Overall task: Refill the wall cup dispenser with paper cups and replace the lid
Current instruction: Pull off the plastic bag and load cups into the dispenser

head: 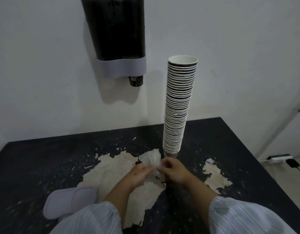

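A black cup dispenser (115,31) with a grey lower band hangs on the white wall, and one dark cup (136,81) pokes out of its bottom. A tall stack of paper cups (178,105) stands upright on the table to its right. Just in front of the stack's base, my left hand (140,173) and my right hand (173,169) together pinch a crumpled clear plastic wrapper (151,157). A grey lid (70,202) lies on the table at the lower left, beside my left sleeve.
The black table (44,159) has its coating peeled away in pale patches around my hands. At the right, beyond the table's edge, a power strip (280,157) and a dark plug with a cable lie on the floor.
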Demonstrator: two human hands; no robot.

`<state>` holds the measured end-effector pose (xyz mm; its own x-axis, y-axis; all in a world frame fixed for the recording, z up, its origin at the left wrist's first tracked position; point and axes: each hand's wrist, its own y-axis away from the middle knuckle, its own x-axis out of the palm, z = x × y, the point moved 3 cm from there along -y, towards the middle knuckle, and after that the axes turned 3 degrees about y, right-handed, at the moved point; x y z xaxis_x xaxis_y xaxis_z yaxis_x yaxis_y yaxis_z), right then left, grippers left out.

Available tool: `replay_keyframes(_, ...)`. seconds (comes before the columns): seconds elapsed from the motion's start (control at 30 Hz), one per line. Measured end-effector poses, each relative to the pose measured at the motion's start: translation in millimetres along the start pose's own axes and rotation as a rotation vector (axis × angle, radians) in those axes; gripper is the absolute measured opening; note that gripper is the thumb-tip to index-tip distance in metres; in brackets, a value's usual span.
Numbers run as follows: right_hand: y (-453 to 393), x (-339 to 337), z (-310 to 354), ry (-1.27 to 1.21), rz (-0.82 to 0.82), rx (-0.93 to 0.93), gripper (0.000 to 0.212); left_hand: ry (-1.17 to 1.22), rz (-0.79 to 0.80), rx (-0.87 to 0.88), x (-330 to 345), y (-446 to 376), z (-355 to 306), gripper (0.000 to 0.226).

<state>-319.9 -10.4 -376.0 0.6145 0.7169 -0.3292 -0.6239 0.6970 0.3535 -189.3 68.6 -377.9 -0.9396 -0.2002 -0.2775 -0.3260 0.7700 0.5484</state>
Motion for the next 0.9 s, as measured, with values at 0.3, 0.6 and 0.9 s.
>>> replay_keyframes(0.3,19.3,4.3,24.8,-0.091,0.011,-0.079,0.029,0.138,-0.039,0.074,-9.1,21.0,6.1,0.114)
replay_keyframes(0.6,23.5,0.9,37.7,-0.091,-0.039,-0.127,0.026,0.369,-0.238,0.207,-25.7,33.9,-2.7,0.056)
replay_keyframes(0.9,29.6,-18.0,38.9,-0.098,-0.24,-0.174,0.01,0.362,-0.535,0.215,-71.8,36.9,1.2,0.013)
